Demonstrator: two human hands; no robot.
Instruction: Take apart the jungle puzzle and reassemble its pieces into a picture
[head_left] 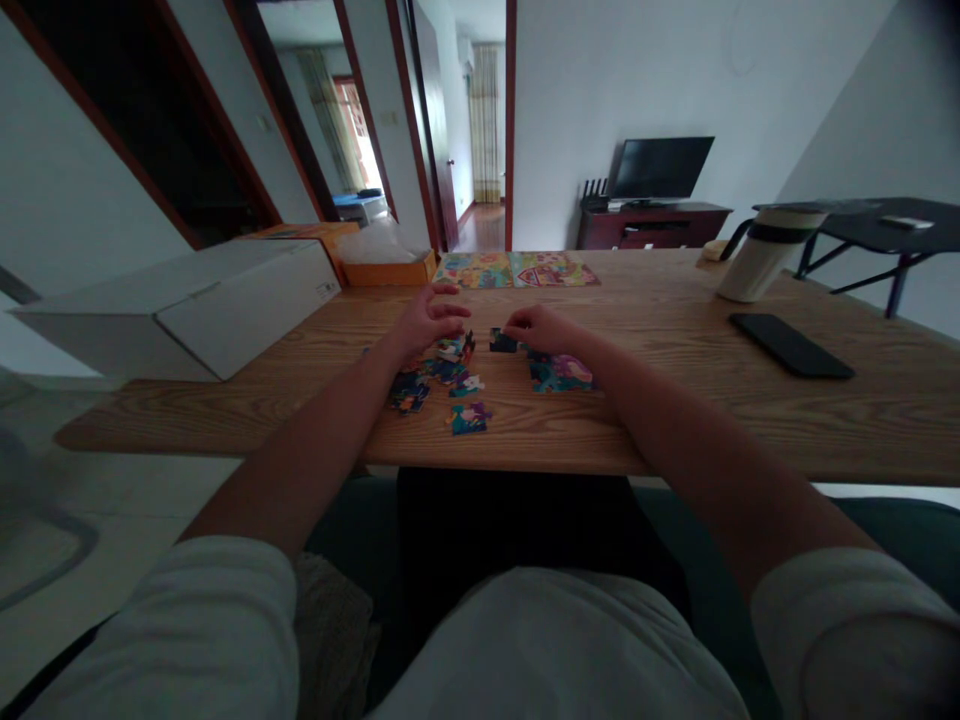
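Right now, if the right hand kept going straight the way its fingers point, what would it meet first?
The right hand points left, pinching a dark puzzle piece. Straight on, it would probably meet the loose pieces beside the left hand first, though depth is unclear.

A small dark puzzle piece (502, 341) is being pinched in the right hand (541, 330), just above the wooden table (675, 400). Colourful loose pieces (439, 375) are lying flat near the table's front edge, partly under the left hand (429, 318). A joined teal patch (561, 373) is lying flat beside them.
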